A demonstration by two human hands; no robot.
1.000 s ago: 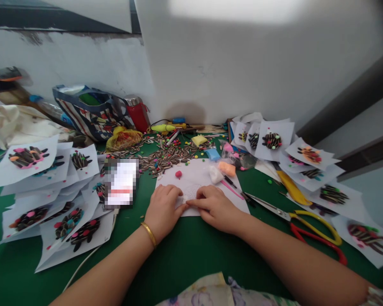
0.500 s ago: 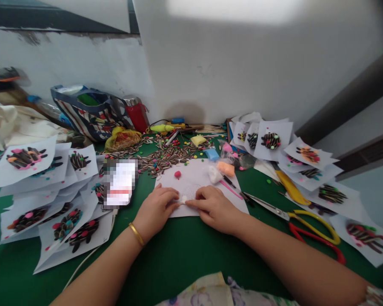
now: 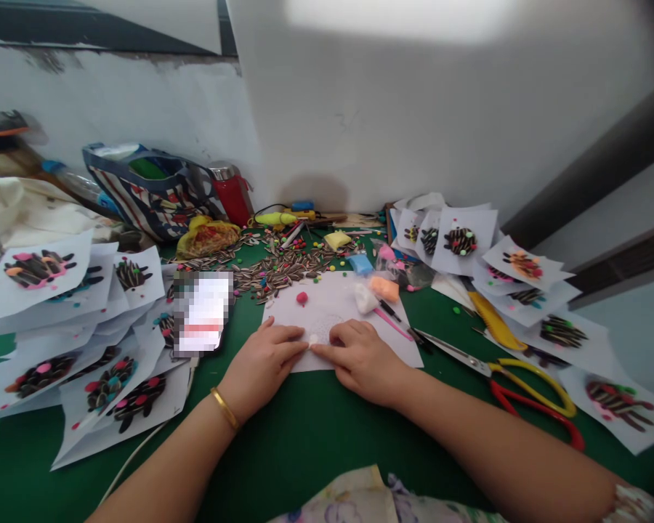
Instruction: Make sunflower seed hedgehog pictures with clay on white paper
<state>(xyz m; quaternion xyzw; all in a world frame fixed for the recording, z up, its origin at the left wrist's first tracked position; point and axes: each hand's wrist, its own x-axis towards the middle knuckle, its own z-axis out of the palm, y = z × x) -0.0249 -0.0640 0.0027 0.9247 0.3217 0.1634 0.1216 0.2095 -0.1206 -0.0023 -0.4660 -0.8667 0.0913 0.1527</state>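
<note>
A sheet of white paper point(image 3: 283, 312) with a faint dotted drawing lies on the table in front of me. On its near part sits a small lump of white modelling clay point(image 3: 312, 339). My left hand point(image 3: 264, 363), with a gold bangle at the wrist, reaches in from the left, its fingertips closed in against the lump. From the right, my right hand point(image 3: 368, 363) presses the lump with its index fingertip; its other fingers are curled. The clay is pinched between the fingertips of both hands. A red ball of clay point(image 3: 301, 298) rests farther up the sheet.
Scissors point(image 3: 487, 367) lie right of the paper, near a yellow-handled cutter point(image 3: 498, 323). Stacked seed pictures point(image 3: 38, 269) stand left, more point(image 3: 564, 330) right. Loose sunflower seeds point(image 3: 283, 272) spread behind. A phone point(image 3: 204, 312) lies left; white clay point(image 3: 365, 298) and orange clay point(image 3: 384, 289) lie on the sheet.
My left hand has drawn back to the left and down, uncovering the white clay. My right index finger has shifted slightly left and stays at the lump. The view has shifted slightly.
</note>
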